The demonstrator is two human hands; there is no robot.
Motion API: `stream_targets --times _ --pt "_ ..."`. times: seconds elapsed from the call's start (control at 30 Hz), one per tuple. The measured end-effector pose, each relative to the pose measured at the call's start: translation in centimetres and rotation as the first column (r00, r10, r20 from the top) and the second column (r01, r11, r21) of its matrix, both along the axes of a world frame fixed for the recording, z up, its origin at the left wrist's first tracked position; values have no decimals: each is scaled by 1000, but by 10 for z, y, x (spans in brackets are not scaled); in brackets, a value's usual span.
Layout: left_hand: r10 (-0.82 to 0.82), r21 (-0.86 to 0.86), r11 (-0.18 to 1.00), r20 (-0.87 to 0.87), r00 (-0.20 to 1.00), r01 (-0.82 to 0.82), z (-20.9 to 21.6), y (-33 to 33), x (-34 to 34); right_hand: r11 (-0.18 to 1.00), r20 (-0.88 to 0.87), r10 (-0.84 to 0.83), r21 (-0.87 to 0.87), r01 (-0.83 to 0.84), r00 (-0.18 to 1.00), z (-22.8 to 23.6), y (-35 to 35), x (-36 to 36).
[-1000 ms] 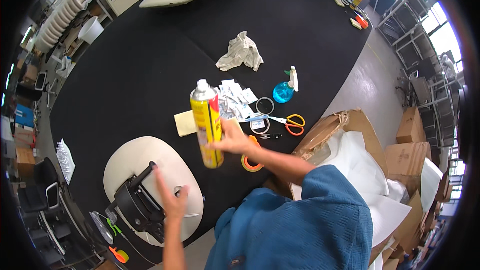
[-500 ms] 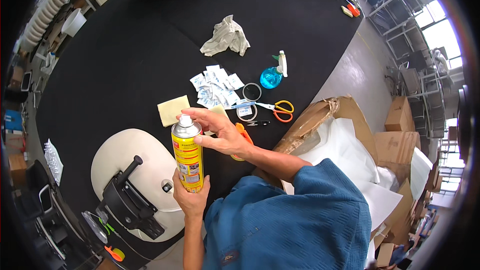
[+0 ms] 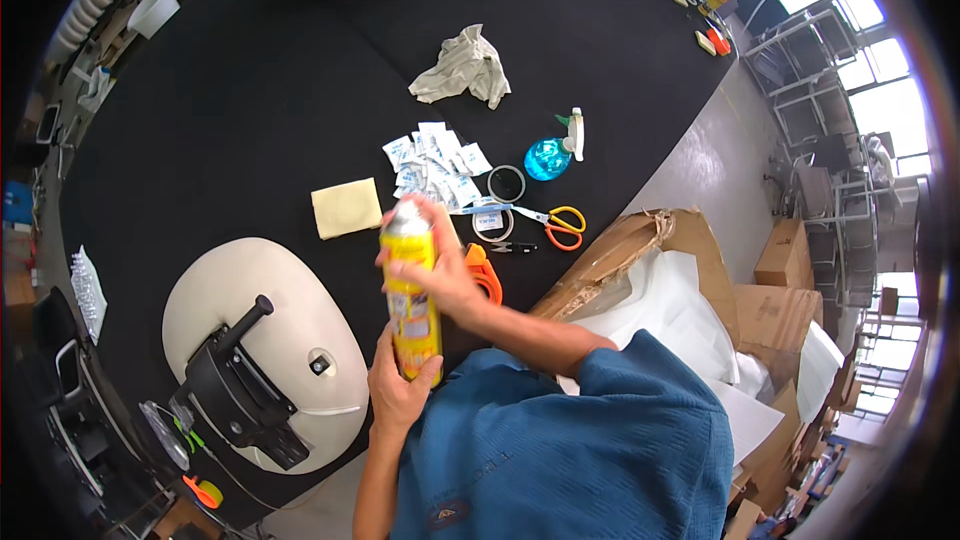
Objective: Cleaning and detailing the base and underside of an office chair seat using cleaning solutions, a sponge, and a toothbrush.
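Note:
A yellow aerosol spray can [image 3: 411, 315] with a silver top stands upright between my hands, blurred by motion. Around its lower end wraps my left hand [image 3: 398, 385]. My right hand [image 3: 445, 275] grips the can's upper body from the right, fingers curled behind it. To the left lies a cream padded seat [image 3: 270, 280], its black metal bracket and lever [image 3: 245, 395] facing up. A pale yellow sponge [image 3: 346, 208] rests just beyond the can. Partly behind my right forearm is an orange tape dispenser [image 3: 484, 273].
White sachets [image 3: 437, 165], a crumpled grey cloth [image 3: 466, 68] and a blue spray bottle [image 3: 549, 157] lie on the black table. Tape rolls [image 3: 506, 183] and scissors [image 3: 555, 224] are nearer. An open cardboard box [image 3: 610, 260] with white foam sheets stands at right.
The can has moved right, away from the seat. My right hand has shifted from the nozzle and cap area down around the can's upper body.

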State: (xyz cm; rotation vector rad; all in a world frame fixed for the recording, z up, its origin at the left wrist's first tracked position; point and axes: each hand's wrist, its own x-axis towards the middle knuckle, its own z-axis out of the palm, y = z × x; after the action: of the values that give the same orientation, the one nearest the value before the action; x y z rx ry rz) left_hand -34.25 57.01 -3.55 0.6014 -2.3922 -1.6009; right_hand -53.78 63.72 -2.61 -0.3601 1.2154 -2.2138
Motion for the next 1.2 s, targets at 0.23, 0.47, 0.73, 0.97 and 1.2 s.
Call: stream_targets --times 0.23,0.47,0.73,0.97,1.2 --pt "7 -142 990 77 997 4 5 -24 36 931 -553 -363 -242 272 750 179 85 -107" --pt "102 -305 949 61 993 -79 -21 -33 88 405 -440 890 883 237 119 -33 96 -123" --pt "291 -131 954 188 938 -270 -28 -38 106 356 -376 924 914 196 73 -59 78 -135" --pt "134 -219 971 175 975 -94 -34 -26 94 252 -275 958 941 224 78 -67 64 -138" --pt "135 -185 978 222 966 -94 -36 -20 98 284 -310 940 942 177 141 -62 70 -138"
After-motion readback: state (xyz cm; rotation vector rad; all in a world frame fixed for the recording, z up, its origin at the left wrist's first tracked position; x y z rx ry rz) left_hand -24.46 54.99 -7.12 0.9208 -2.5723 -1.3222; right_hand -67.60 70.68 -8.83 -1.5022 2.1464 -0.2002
